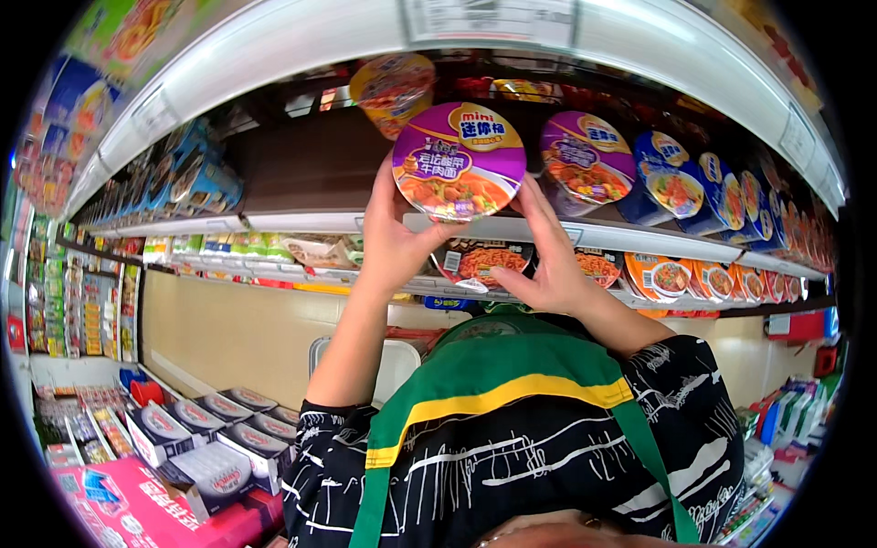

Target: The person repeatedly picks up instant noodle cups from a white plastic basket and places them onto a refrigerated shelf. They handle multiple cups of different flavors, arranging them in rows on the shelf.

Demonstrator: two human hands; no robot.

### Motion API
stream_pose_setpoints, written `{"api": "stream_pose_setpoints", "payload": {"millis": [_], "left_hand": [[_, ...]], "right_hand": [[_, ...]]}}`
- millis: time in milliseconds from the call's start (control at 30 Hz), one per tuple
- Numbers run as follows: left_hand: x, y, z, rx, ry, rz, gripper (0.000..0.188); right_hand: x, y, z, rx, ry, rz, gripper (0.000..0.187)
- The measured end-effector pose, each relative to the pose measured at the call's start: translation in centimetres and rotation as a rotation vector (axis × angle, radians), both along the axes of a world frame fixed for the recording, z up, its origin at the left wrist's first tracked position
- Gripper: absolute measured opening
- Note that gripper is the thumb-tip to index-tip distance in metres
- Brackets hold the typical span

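Observation:
Both my hands hold one purple noodle bowl [459, 162] up at the front edge of a white shelf [301, 222]. My left hand [395, 239] grips its lower left rim, fingers curled under it. My right hand [546, 254] supports its lower right side with fingers spread against the rim. The bowl's round lid faces me and shows a picture of noodles. A second purple bowl [585, 157] stands just right of it on the same shelf.
Blue bowls [671, 183] line the shelf further right, and orange-lidded bowls [665, 277] fill the shelf below. An orange cup [395, 87] sits behind the held bowl. Boxes of packaged goods [206, 434] lie at lower left, by a pink carton [119, 507].

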State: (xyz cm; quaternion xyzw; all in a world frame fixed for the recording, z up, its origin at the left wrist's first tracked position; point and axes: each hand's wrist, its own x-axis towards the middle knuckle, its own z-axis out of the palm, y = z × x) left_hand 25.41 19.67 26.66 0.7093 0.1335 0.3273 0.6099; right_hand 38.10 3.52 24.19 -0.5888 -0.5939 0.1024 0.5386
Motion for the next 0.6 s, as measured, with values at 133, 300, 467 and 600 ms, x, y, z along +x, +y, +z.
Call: {"api": "stream_pose_setpoints", "payload": {"millis": [133,300,467,600], "left_hand": [[1.8,1.8,-1.6,-0.038,0.015,-0.025,0.093],[3.2,3.6,-2.6,-0.057,0.004,-0.106,0.093],[3.9,3.6,-3.1,-0.059,0.023,-0.091,0.094],[3.8,3.4,-3.2,-0.01,0.023,-0.087,0.097]], "right_hand": [[0.5,0.8,-0.5,-0.096,-0.01,-0.066,0.097],[0.5,1.8,-1.1,-0.111,-0.027,-0.1,0.099],[0.7,1.6,-0.8,-0.187,-0.066,-0.139,0.099],[0.3,1.2,-0.4,-0.227,-0.102,-0.17,0.1]]}}
